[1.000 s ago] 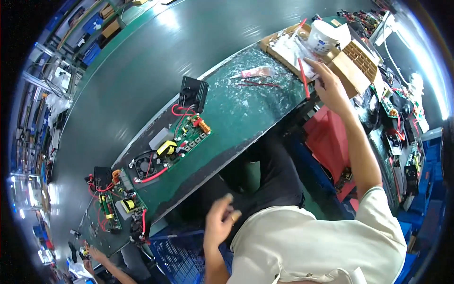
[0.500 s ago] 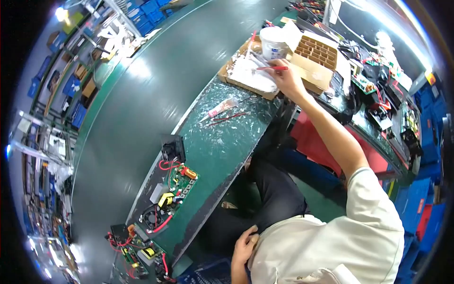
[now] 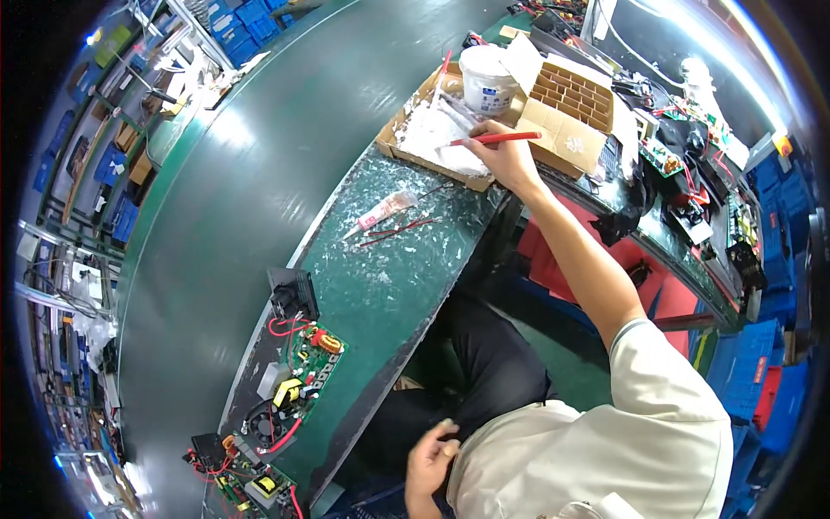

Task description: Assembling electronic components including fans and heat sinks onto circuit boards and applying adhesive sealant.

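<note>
My right hand (image 3: 508,157), arm stretched out to the far end of the bench, grips a slim tool with a red handle (image 3: 520,136). Its thin pale tip points left, over the white paste (image 3: 430,130) in a shallow cardboard tray (image 3: 471,181); whether it touches the paste I cannot tell. Another red-handled stick (image 3: 445,67) leans in that tray. Behind my fingers stands a white plastic tub (image 3: 486,82). By my lap, my left hand (image 3: 429,463) is empty, thumb and forefinger apart and the other fingers loosely bent.
A tube (image 3: 383,213) and thin red-and-black wires (image 3: 399,231) lie on the green bench. Nearer left are a circuit board (image 3: 316,355) with a fan and a second board assembly (image 3: 259,484). A divided cardboard box (image 3: 566,130) stands right of the tub. Electronics clutter the right-hand bench.
The red-handled tool has tilted and more of its handle now shows past my right hand. My left hand has lifted off my waist, its fingers spreading. The whole view has shifted slightly.
</note>
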Available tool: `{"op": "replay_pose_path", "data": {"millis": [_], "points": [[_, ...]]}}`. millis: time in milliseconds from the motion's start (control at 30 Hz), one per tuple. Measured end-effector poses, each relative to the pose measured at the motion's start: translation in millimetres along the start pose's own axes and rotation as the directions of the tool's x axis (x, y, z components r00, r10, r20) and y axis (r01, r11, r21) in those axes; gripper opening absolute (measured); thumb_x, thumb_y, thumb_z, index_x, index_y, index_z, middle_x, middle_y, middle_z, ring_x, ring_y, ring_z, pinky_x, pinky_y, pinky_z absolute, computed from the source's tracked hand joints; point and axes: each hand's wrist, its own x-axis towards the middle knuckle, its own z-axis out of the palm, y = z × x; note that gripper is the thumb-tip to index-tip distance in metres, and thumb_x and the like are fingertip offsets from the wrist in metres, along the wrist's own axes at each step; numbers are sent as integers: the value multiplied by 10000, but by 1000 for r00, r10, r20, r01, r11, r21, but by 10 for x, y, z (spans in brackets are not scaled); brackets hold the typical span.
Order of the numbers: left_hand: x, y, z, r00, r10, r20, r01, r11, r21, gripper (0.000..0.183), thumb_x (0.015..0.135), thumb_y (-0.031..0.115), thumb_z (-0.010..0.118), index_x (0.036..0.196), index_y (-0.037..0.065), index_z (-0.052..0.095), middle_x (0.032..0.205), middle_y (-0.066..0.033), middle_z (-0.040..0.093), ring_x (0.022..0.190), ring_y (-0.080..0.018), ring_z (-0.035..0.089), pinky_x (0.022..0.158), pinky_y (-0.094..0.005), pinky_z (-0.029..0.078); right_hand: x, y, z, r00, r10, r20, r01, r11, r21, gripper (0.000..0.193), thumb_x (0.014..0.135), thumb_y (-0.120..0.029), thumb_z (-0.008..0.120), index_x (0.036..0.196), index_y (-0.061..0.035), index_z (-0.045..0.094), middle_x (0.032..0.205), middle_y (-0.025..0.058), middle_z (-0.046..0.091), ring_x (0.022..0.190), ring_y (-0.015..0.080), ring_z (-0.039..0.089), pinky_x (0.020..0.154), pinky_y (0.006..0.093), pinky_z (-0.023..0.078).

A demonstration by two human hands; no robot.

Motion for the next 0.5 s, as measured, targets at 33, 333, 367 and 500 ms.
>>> {"op": "replay_pose_path", "data": {"millis": [33, 333, 367, 500], "points": [[6, 188, -79, 997, 57, -52, -51, 992, 112, 381, 888, -5, 585, 1267, -10, 547, 1125, -101, 641, 827, -126, 616, 793, -268, 511, -30, 45, 4, 1000, 8, 0, -8, 1000, -5, 226, 850, -168, 692, 991, 4, 655, 810, 99, 675, 766, 150, 642, 686, 287, 507], [209, 456, -1004, 430, 545, -720, -90, 819, 566, 219, 976, 122, 531, 1068, -50, 631, 974, -117, 661, 841, -167, 631, 687, -273, 483, -62, 42, 28, 999, 36, -31, -36, 999, -10, 211, 857, -158, 671, 987, 7, 655, 770, 81, 661, 704, 127, 608, 644, 272, 493], [236, 398, -1061, 409, 548, -730, -55, 813, 580, 203, 975, 93, 531, 1050, -73, 621, 979, -131, 653, 838, -179, 641, 690, -279, 503, -70, -21, -36, 998, 56, -3, -56, 996, -64, 209, 859, -155, 668, 993, 5, 653, 771, 79, 661, 703, 125, 606, 645, 272, 494], [343, 289, -1130, 312, 546, -778, -73, 830, 553, 244, 965, 184, 561, 1038, -27, 658, 901, -104, 670, 792, -167, 617, 674, -297, 466, -2, -70, -116, 986, -145, 87, 148, 989, -28, 209, 853, -110, 658, 1027, 5, 669, 910, 101, 679, 845, 149, 633, 768, 278, 503]]}}
